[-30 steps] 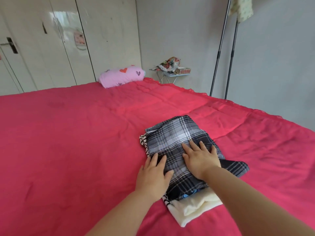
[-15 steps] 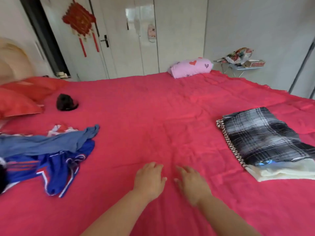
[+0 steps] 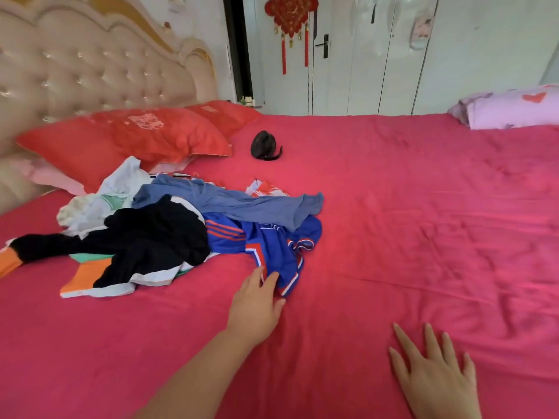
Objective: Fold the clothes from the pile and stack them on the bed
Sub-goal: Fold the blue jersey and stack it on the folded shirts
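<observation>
Clothes pile [image 3: 157, 237] is up at the head end of the bed [image 3: 408, 192], right in front of the red pillows [image 3: 130, 140]. Left hand [image 3: 257, 300] reaches out with fingers straight, tips touching the blue jersey [image 3: 272, 246] on the pile's near side. Right hand [image 3: 435, 376] lies flat and spread on the sheet, well apart from the pile.

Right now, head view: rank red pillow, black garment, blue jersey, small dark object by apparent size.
red pillow and black garment: about alike, unranked; pillow lies farther
blue jersey, partly covered
small dark object, smallest
</observation>
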### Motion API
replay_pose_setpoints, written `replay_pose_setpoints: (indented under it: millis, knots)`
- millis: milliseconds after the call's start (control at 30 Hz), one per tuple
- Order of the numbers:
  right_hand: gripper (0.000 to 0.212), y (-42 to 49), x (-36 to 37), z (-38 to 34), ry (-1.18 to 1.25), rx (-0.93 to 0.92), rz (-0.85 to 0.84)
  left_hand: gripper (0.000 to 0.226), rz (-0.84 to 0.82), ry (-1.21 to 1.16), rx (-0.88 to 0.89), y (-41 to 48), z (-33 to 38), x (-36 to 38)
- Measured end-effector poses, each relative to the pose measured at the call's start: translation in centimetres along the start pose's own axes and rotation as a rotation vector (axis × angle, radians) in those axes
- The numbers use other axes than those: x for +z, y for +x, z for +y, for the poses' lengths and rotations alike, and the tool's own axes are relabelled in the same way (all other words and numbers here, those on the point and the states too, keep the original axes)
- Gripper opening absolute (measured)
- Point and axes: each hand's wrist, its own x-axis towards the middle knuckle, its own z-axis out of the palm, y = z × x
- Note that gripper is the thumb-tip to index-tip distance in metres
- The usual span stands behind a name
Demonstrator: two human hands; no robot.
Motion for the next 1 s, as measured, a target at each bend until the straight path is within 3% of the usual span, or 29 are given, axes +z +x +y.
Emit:
replay_pose_setpoints:
  millis: [67, 167, 300, 367, 467, 600, 667, 733, 800, 867, 933, 1000]
  knots:
    - [0.047, 0.1, -0.1, -0.1, -0.028, 0.004, 0.045, 0.066, 0.010, -0.040, 0.001, 1.9, 0.4, 0.1]
    - [0.053, 0.2, 0.3, 0.4, 0.010, -0.042, -0.016, 0.067, -0.060, -0.038, -0.021, 4.5, 1.5, 1.4]
    - [0.082, 0.2, 0.5, 0.6, 0.008, -0.059, 0.032, 0.025, 0.023, -0.263, -0.096, 5.3, 4.5, 2.5]
    - [0.083, 0.3, 0.6, 0.7, 0.031, -0.056, 0.033, 0.017, 0.070, -0.455, -0.120, 4.5, 7.2, 1.7]
    - [0.082, 0.4, 0.7, 1.0, 0.011, -0.059, 0.011, 0.016, 0.100, -0.648, -0.003, 2.1, 12.0, -0.7]
    - [0.063, -0.2, -0.9, 1.5, 0.064, -0.070, -0.125, 0.017, -0.030, -0.830, 0.111, -1.9, 16.7, -3.3]
    - [0.075, -0.7, -2.4, 2.3, 0.152, -0.112, -0.188, 0.020, -0.109, -0.894, 0.134, -3.4, 17.8, -3.9]
    - [0.092, -1.7, -4.5, 3.3, 0.395, -0.174, -0.199, 0.020, -0.147, -0.994, 0.123, -4.5, 18.5, -5.1]
    - [0.079, -3.3, -6.9, 3.7, 0.714, -0.248, -0.234, 0.014, -0.210, -1.084, 0.120, -5.6, 19.1, -6.4]
    - [0.050, -4.5, -8.7, 3.9, 0.911, -0.270, -0.175, 0.011, -0.301, -1.143, 0.151, -6.8, 20.2, -7.8]
    - [0.018, -4.8, -10.5, 3.9, 0.952, -0.206, -0.046, 0.014, -0.320, -1.161, 0.194, -7.9, 21.2, -9.3]
    - [0.020, -4.6, -12.1, 4.6, 0.927, -0.131, 0.063, 0.015, -0.256, -1.176, 0.223, -8.3, 21.7, -11.1]
